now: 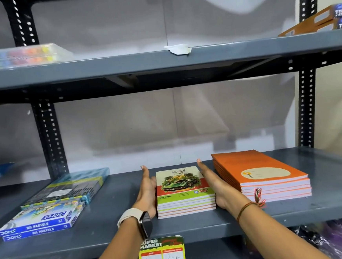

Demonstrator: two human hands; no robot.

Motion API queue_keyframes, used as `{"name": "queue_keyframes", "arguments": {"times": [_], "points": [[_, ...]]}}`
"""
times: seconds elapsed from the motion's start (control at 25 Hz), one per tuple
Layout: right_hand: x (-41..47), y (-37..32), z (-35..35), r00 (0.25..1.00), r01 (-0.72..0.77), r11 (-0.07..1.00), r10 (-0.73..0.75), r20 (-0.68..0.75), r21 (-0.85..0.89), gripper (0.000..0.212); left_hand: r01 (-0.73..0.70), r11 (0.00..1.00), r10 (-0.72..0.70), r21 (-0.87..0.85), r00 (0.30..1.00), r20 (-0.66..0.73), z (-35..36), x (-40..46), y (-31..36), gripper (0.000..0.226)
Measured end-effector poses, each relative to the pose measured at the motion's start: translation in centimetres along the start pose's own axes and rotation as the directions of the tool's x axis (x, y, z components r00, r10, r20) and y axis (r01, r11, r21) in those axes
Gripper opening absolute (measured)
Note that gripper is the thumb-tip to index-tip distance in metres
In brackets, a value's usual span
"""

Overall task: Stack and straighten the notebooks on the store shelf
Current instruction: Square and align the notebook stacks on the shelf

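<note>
A small stack of several notebooks (184, 189), topped by a cover with a green car, sits squarely near the front of the grey shelf (194, 227). My left hand (148, 189) lies flat against the stack's left side, fingers straight and pointing to the back. My right hand (215, 184) presses flat against its right side in the same way. Neither hand curls around the notebooks. Just to the right sits a taller stack of larger orange notebooks (261, 175), with edges aligned.
Oil pastel boxes (40, 223) and a blue-green box (72, 186) lie at the shelf's left. A price tag (162, 256) hangs from the front edge. The upper shelf holds a marker pack (19, 56), a paper scrap (178, 49) and brown boxes (325, 21).
</note>
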State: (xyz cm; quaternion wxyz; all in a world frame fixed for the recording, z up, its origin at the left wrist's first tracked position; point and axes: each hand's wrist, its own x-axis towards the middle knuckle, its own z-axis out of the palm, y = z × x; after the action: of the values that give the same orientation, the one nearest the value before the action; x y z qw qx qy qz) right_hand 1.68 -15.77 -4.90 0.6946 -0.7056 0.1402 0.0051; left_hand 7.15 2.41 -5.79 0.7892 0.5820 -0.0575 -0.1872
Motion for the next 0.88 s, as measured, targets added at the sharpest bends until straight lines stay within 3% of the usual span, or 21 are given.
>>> {"name": "queue_keyframes", "arguments": {"times": [0.08,0.2,0.36,0.56,0.68,0.8,0.88], "points": [[-0.3,-0.4,-0.2,0.998,0.067,0.997,-0.067,0.005,-0.040,0.088,0.004,0.995,0.004,0.100,0.997,-0.078,0.0,-0.2,1.0,0.090],[-0.4,-1.9,-1.0,0.975,0.221,0.972,-0.223,-0.019,-0.083,0.083,-0.126,0.941,0.200,0.315,0.956,-0.215,1.8,0.0,3.7,0.082],[-0.9,-6.0,-5.1,0.910,0.404,0.914,-0.405,-0.092,-0.029,0.080,-0.305,0.902,0.356,0.305,0.926,-0.125,9.1,1.3,5.5,0.071],[-0.2,-7.5,-15.2,0.866,0.440,0.896,-0.443,-0.234,-0.067,0.076,-0.239,0.959,0.254,0.155,0.964,-0.084,18.4,4.2,2.2,0.066],[0.5,-4.7,-20.5,0.905,0.325,0.939,-0.344,-0.251,-0.115,0.077,-0.058,0.969,0.096,0.239,0.984,-0.150,20.5,5.1,-0.8,0.052],[1.1,-1.9,-24.8,0.948,0.211,0.975,-0.220,-0.231,-0.063,0.076,0.075,0.988,-0.071,0.137,0.997,-0.029,21.1,5.4,-3.5,0.030],[1.2,-0.4,-25.9,0.977,0.097,0.995,-0.090,-0.196,0.026,0.074,0.096,0.986,-0.094,0.135,0.995,-0.023,21.1,5.6,-4.3,0.025]]}}
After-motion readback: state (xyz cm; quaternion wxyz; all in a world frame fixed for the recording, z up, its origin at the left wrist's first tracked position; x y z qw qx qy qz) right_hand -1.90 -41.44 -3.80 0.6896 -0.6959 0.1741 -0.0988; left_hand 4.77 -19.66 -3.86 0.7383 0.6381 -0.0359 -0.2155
